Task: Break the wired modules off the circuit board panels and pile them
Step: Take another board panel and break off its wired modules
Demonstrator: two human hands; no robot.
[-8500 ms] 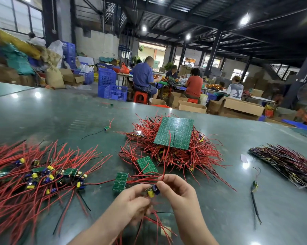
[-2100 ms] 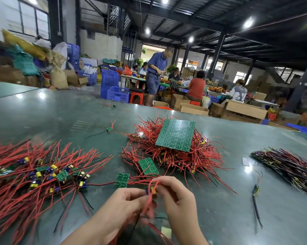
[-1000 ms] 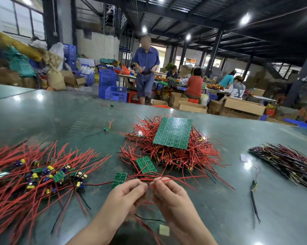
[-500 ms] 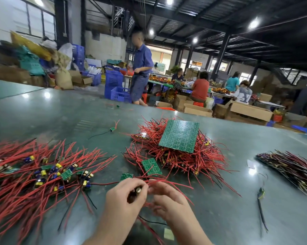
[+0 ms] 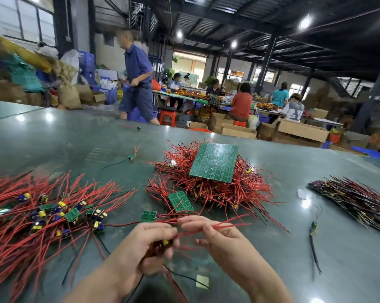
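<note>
Busy workshop, green counter [image 5: 272,259]: left hand [image 5: 145,243] grips the module [image 5: 165,242], right hand [image 5: 215,235] pinches its red wires [image 5: 233,225], so snap gently, then toss onto the left-edge pile [image 5: 42,215].

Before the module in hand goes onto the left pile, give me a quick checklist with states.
1. Left hand has a grip on the module: ok.
2. Right hand pinches its red wires: ok.
3. Module fully snapped free of a panel: cannot tell, fingers hide it.
4. Left pile within view, with table around it: ok.
5. Wires free of the small panel ahead: cannot tell.
6. Large panel resting on the middle heap: ok.
</note>
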